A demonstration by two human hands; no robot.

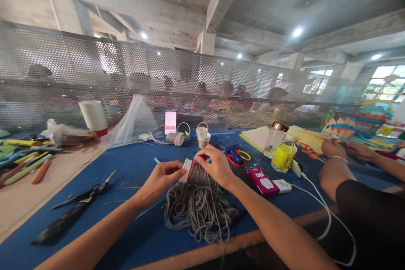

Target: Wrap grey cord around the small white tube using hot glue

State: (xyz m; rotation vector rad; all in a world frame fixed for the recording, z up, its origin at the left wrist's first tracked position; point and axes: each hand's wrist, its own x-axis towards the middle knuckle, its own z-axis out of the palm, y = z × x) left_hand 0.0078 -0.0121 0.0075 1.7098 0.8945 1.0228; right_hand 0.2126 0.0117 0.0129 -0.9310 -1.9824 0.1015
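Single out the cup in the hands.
The yarn-wrapped cup with a white, red-edged end, pinched by the left hand, the right hand at its yarn. No hand touches the stacked cups or the cups near the phone.

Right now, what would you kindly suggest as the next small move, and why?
Perhaps guide the grey yarn one more turn around the cup with the right hand: it already wraps the cup's side, the left hand holds its white end, and more lies loose below.
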